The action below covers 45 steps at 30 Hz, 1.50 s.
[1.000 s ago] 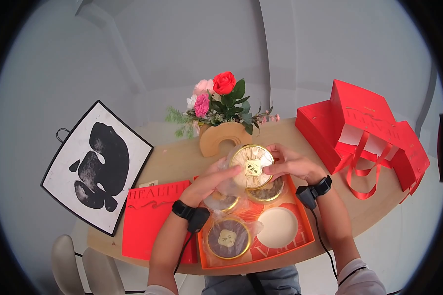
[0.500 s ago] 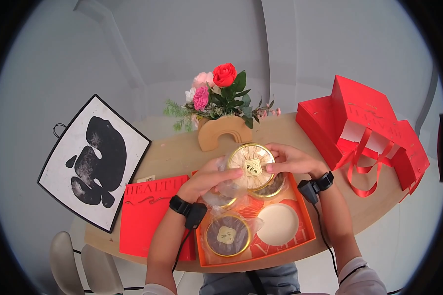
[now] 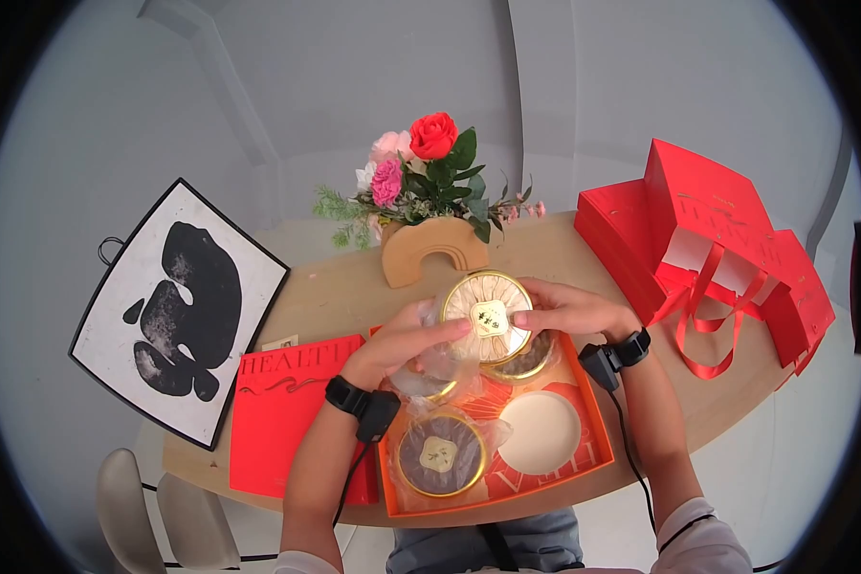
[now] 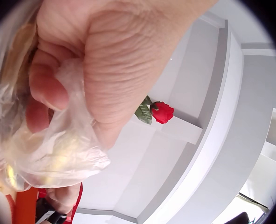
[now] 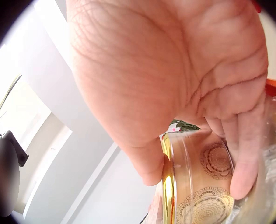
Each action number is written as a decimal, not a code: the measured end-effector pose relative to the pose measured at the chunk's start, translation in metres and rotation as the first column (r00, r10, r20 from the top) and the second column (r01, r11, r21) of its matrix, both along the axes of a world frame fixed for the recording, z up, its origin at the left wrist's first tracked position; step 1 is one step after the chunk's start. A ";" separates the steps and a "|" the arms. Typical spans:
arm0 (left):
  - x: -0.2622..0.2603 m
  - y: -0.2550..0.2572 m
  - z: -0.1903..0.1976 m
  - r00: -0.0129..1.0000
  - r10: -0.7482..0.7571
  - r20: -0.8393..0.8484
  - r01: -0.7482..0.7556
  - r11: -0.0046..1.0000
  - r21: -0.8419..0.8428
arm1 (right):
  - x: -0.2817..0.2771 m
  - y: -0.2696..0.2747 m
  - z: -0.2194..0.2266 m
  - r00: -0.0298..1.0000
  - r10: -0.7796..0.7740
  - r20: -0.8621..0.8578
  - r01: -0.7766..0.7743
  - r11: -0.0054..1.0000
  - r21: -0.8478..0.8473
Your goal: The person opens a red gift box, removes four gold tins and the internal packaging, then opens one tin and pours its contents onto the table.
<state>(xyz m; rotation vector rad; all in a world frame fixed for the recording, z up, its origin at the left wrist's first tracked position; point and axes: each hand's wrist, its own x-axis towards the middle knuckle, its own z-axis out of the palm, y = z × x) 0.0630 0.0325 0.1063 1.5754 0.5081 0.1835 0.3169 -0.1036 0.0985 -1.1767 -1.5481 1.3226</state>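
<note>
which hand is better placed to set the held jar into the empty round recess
Probably the right hand: it grips the jar by rim and side, and the recess lies on its side of the box. The left hand has loose plastic wrap bunched against its fingers.

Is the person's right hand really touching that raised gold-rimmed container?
Touching: in the right wrist view, the right hand has its thumb on the container's gold rim and a fingertip against its side.

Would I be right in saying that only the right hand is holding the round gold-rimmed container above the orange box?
Not quite: the head view shows both the left hand and the right hand holding the gold-rimmed container; it is indeed above the orange box.
</note>
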 end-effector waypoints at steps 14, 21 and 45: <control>0.000 -0.002 0.001 1.000 0.003 0.016 -0.003 1.000 0.024 | 0.001 0.002 -0.004 0.996 0.059 -0.069 -0.057 0.998 0.027; 0.001 -0.002 0.000 0.999 -0.006 0.032 0.005 1.000 0.017 | 0.003 0.004 -0.009 0.997 0.059 -0.058 -0.057 0.998 0.040; -0.001 0.006 -0.008 0.990 -0.058 0.132 0.073 0.991 -0.113 | 0.003 0.002 -0.007 0.983 0.076 -0.165 -0.080 0.997 -0.018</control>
